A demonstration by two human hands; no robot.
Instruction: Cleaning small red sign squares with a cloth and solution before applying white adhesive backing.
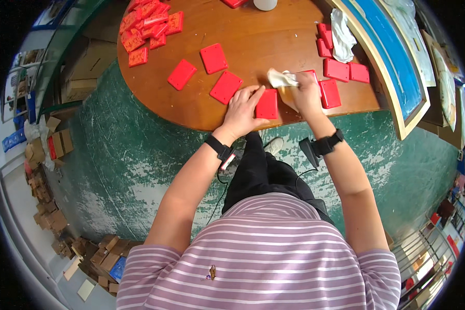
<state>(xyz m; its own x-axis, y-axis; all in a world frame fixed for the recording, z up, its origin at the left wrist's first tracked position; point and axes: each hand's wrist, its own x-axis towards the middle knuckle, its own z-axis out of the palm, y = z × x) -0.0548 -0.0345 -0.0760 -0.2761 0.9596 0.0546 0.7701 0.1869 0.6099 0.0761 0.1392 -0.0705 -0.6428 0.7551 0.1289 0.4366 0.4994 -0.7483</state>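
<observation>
Wooden table: red case, printed packets

The person wears a mauve, white-striped short-sleeved shirt, black trousers and black wrist straps with thin dark cables.

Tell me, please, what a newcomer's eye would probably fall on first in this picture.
Probably the bright red, squarish plastic piece at the near edge of the brown wooden table, with the left hand at its left side. Just right of it, the right hand holds a crumpled whitish cloth, blurred. Next might come the heap of red rectangular pieces at the table's far left.
</observation>
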